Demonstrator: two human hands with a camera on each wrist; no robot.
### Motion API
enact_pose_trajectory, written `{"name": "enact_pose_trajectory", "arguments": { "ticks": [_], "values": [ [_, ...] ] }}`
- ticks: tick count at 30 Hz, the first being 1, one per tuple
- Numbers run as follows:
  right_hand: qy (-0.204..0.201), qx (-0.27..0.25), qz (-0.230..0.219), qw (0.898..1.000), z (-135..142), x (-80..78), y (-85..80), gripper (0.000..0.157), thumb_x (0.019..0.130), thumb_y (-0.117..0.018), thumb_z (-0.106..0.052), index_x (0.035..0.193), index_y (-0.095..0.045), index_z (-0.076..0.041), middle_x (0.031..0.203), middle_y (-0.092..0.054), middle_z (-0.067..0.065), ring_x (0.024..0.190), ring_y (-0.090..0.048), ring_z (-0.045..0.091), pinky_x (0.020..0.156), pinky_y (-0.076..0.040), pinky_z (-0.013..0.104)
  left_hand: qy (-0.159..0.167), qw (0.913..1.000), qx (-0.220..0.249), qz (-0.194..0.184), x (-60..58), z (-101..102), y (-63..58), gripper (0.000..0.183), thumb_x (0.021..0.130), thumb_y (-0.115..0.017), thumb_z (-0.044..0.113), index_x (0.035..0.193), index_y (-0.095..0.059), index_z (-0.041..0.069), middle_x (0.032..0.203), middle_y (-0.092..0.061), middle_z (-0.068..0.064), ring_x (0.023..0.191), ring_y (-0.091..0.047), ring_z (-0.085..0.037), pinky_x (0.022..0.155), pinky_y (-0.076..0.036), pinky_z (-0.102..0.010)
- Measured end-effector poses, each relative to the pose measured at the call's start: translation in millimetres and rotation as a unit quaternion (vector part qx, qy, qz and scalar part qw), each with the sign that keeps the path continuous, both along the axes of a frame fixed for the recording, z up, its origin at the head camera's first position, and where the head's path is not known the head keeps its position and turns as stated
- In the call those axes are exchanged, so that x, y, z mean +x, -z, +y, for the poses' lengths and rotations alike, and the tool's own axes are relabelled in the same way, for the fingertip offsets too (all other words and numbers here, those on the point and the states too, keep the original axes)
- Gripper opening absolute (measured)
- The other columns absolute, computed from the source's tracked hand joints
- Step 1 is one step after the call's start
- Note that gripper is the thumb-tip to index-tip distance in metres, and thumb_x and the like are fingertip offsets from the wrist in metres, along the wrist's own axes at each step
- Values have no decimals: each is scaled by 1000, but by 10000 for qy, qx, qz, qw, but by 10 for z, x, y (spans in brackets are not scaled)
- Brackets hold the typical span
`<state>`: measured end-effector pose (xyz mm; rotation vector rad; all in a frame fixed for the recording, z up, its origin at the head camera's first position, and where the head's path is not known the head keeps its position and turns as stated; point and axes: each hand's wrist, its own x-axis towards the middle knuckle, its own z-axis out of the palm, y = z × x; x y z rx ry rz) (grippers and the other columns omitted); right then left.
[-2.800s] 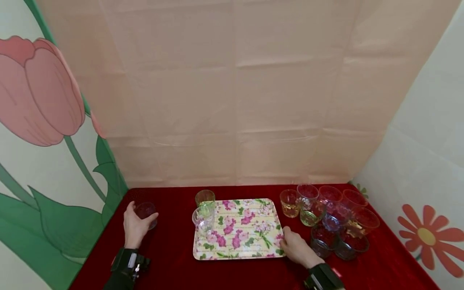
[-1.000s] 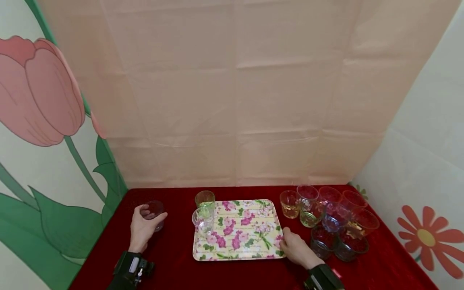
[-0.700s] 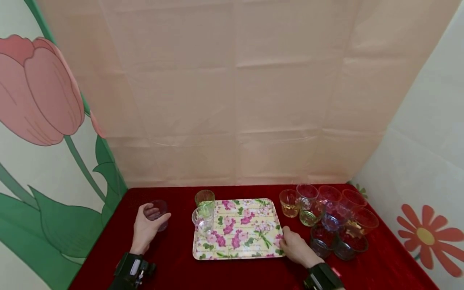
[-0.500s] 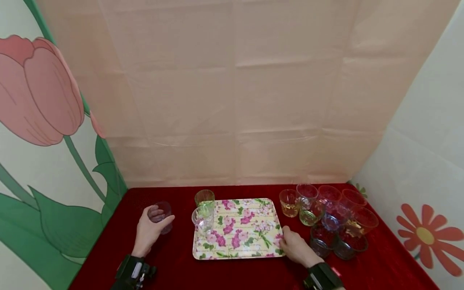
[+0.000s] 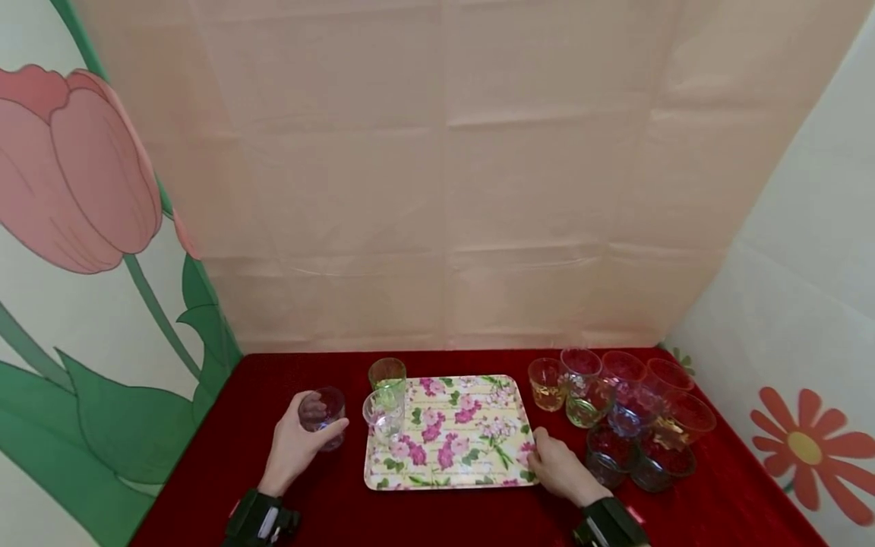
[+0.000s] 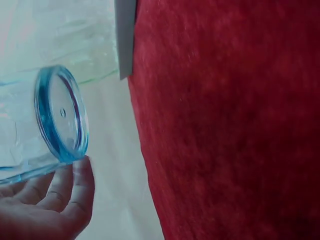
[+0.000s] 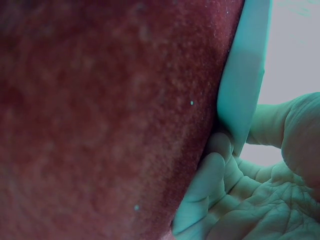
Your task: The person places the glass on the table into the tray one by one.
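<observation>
My left hand (image 5: 292, 448) grips a clear drinking glass (image 5: 331, 414) between thumb and fingers, left of the flowered tray (image 5: 465, 437). In the left wrist view, the glass's thick bluish base (image 6: 46, 112) faces the camera, with fingers (image 6: 75, 192) along its side. My right hand (image 5: 563, 469) holds the tray's right edge near the front corner. Seen from the right wrist, the thumb is on one side of the tray edge (image 7: 244, 75) and curled fingers (image 7: 207, 175) on the other. Two glasses are at the tray's left side: a greenish one (image 5: 386, 371) behind a clear one (image 5: 381, 414).
Several clear and tinted glasses crowd the right side, among them an amber one (image 5: 546, 386) and a dark-looking one (image 5: 663, 465) close to my right wrist. Red cloth (image 5: 410, 524) covers the table. A beige backdrop (image 5: 444, 190) rises at its rear edge.
My left hand has carried the glass rightward from the far left, bringing it closer to the tray. The right hand, the tray and the other glasses keep their places.
</observation>
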<state>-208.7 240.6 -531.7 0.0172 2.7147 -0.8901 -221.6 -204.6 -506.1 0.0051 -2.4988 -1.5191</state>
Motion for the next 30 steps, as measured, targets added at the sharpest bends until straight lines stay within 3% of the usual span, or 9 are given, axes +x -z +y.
{"name": "enact_pose_trajectory", "arguments": {
  "ticks": [7, 16, 23, 30],
  "values": [
    [16, -1, 72, 10000, -4, 7, 3, 18, 100, -54, -4, 114, -48, 6, 83, -52, 8, 68, -51, 20, 58, -42, 31, 170, 9995, -256, 119, 64, 68, 11, 75, 75, -90, 40, 135, -55, 12, 123, -64, -12, 109, -63, -28, 86, -56, -43],
    [-8, 34, 58, 10000, -4, -2, 4, 19, 100, -54, -4, 114, -47, 6, 82, -52, 8, 67, -51, 20, 58, -42, 31, 288, 9989, -295, 217, 122, 122, 7, 71, 73, -92, 40, 130, -61, 12, 106, -69, -5, 95, -66, -19, 77, -57, -34],
    [-23, 19, 39, 10000, 0, -9, 9, 20, 100, -54, -4, 115, -47, 6, 82, -52, 8, 67, -52, 20, 57, -42, 31, 771, 9962, -340, 238, 160, 199, 17, 68, 67, -96, 36, 125, -65, 16, 109, -70, -1, 98, -67, -14, 80, -57, -30],
    [-35, 61, 60, 10000, 1, -13, 7, 20, 99, -55, -4, 115, -47, 6, 83, -52, 8, 68, -52, 20, 58, -42, 32, 1168, 9901, -768, 96, 198, 260, 24, 72, 66, -94, 47, 124, -65, 14, 108, -70, 1, 96, -66, -11, 79, -56, -28]
  ]
}}
